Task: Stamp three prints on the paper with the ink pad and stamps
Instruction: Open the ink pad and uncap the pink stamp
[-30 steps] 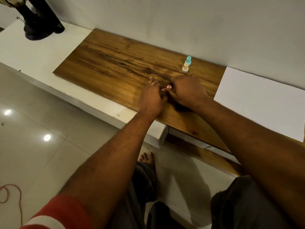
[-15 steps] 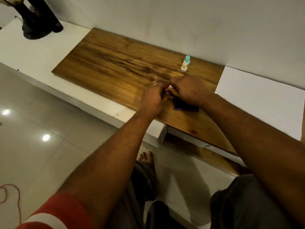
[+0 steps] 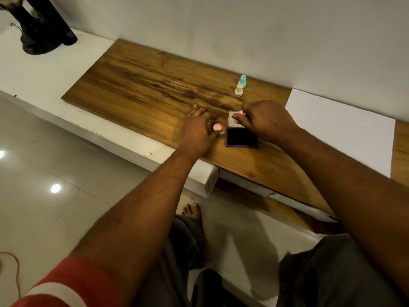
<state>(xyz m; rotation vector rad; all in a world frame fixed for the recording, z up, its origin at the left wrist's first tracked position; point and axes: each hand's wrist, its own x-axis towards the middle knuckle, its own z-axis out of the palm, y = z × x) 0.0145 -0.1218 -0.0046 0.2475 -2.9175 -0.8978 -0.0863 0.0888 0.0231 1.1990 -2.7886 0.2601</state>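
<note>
A purple ink pad [image 3: 242, 138] lies open on the wooden board [image 3: 143, 89], its dark inking surface bare. My right hand [image 3: 267, 122] pinches the pad's raised lid [image 3: 234, 120] at the far edge. Just left of the pad, my left hand [image 3: 195, 134] rests on the board with a pink stamp [image 3: 217, 127] held between thumb and fingers. A cream stamp [image 3: 239, 90] and a teal stamp [image 3: 243, 80] stand upright near the wall, behind the pad. The white paper [image 3: 340, 129] lies to the right of the board, blank.
A dark object [image 3: 42, 29] stands on the white shelf [image 3: 44, 69] at the far left. The wall runs close behind the board. Below the shelf edge are a tiled floor, my knees and a bare foot [image 3: 191, 212].
My hands, joined over the pad before, have separated. The lid has swung open under my right hand, and my left hand has shifted left with the pink stamp.
</note>
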